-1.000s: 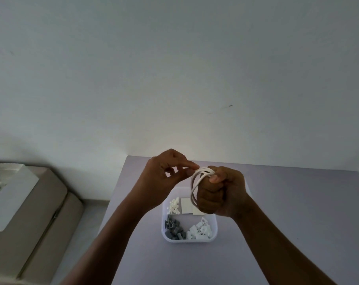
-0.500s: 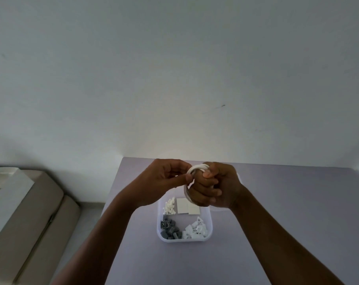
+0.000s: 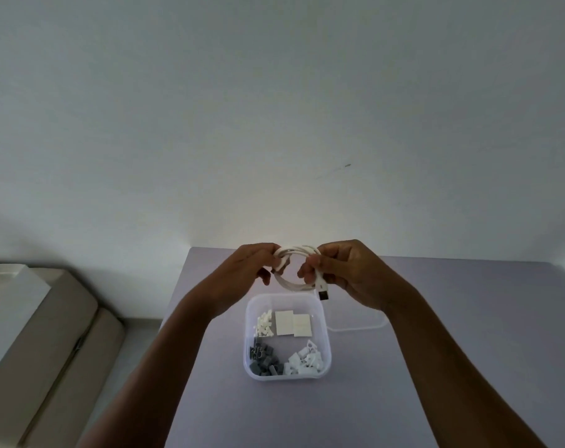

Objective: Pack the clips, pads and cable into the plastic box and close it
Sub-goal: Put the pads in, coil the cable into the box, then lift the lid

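Nearest the viewer: plastic box (image 3: pixel 323 371) sits open on the table (image 3: pixel 452 350), w/ grey clips (image 3: pixel 264 360) front-left, white clips (image 3: pixel 304 361) front-right, small white clips (image 3: pixel 264 324) back-left and two flat pads (image 3: pixel 293 323) beside them at the back. Those look packed already. Clear lid (image 3: pixel 358 326) lies flat just right of the box, partly under the right forearm.

Above the box's far edge, both hands hold the cable (image 3: pixel 296 266), wound into a small multi-turn coil. Left hand (image 3: pixel 247 270) pinches the coil's left side, fingers curled round the strands. Right hand (image 3: pixel 349 273) grips the right side, thumb and fingers closed on it; USB plug (image 3: pixel 322 291) hangs loose below that hand, over the box's back-right corner.

Handling, my read: cable is light, soft but springy, so the coil prob wants to unwind once let go. Best hold is across all turns at once, two opposite sides, as now. Plug end is the stiff bit; tuck it inside the loop or it'll stick up and foul the lid. Clips below are loose and small, so lay the coil down flat, don't drop it. Box is light plastic, may slide if pressed off-centre.

Farthest: bare wall (image 3: pixel 274 108); beige furniture (image 3: pixel 42 344) at left, off the table.
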{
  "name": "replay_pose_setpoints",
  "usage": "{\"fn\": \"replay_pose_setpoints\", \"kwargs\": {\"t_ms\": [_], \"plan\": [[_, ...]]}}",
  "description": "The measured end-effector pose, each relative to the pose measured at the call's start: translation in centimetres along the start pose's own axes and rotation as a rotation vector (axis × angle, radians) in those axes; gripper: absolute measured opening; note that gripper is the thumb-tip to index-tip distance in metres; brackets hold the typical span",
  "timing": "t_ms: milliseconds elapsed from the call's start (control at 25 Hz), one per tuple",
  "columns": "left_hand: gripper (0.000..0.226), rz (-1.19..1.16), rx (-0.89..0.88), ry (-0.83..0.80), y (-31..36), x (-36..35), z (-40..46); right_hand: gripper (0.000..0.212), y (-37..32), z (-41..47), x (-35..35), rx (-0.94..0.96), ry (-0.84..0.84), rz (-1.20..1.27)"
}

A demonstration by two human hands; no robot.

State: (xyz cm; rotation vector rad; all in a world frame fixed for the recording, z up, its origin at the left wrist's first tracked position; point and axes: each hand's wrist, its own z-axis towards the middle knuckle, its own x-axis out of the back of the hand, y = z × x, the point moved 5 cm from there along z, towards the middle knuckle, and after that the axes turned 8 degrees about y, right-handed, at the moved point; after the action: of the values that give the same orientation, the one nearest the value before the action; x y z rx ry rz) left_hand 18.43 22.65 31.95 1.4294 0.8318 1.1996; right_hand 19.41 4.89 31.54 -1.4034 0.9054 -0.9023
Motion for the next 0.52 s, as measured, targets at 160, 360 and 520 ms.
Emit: {"fn": "replay_pose_setpoints", "kwargs": {"t_ms": [160,360,520], "plan": [[0.039,0.057,0.075,0.022,-2.5,-0.1,-0.1,0.024,1.9,0.2,0.2,-0.001,0.116,-0.164],[0.042,0.446,-0.026,0.126,-5.2,-0.8,0.0,0.023,5.3,0.3,-0.3,-0.084,0.154,-0.131],[0.024,0.429,-0.021,0.364,-8.3,-0.9,-0.3,0.027,10.2,0.6,-0.8,-0.239,0.145,0.023]]}}
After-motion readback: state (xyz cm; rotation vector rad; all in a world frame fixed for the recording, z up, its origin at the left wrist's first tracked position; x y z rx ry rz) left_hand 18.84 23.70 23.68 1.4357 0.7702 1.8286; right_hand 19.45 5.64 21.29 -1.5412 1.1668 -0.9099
